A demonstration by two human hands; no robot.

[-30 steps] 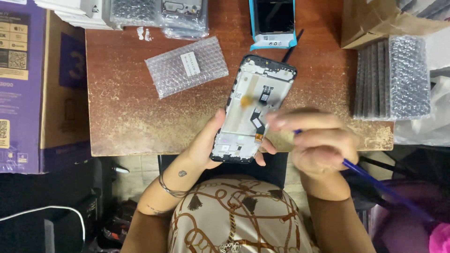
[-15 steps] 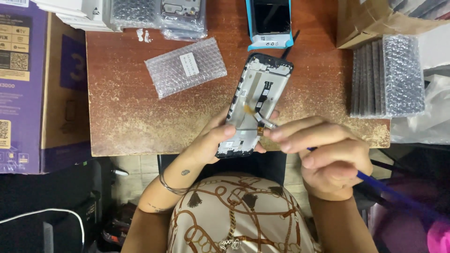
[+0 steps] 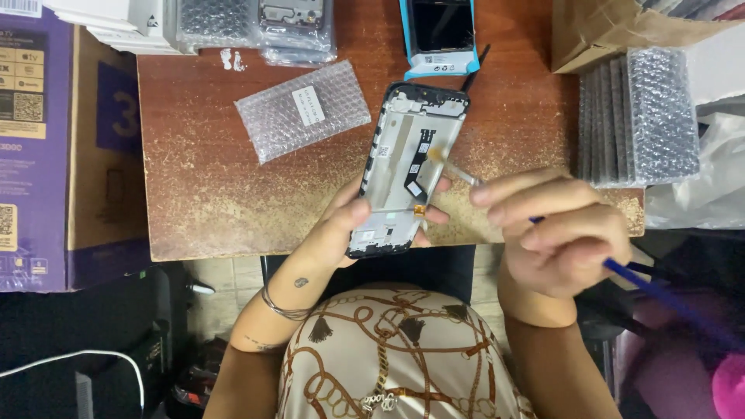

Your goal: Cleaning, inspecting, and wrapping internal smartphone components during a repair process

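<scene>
- Purple cardboard box (image 3: 46, 140), left edge.
- Bubble-wrap pouch (image 3: 303, 109) with white label, upper centre.
- Blue-framed dark screen (image 3: 439, 35), top centre.
- Bubble-wrap packets (image 3: 640, 116) stacked upright, right.
- Brown carton (image 3: 613, 31), upper right.

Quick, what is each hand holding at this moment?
Left hand: closed on the phone frame.
Right hand: closed on a thin blue tool, tip at the frame.

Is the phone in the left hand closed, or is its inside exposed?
Exposed: the phone frame in the left hand shows bare inner parts; the right hand brings tweezers to it.
</scene>
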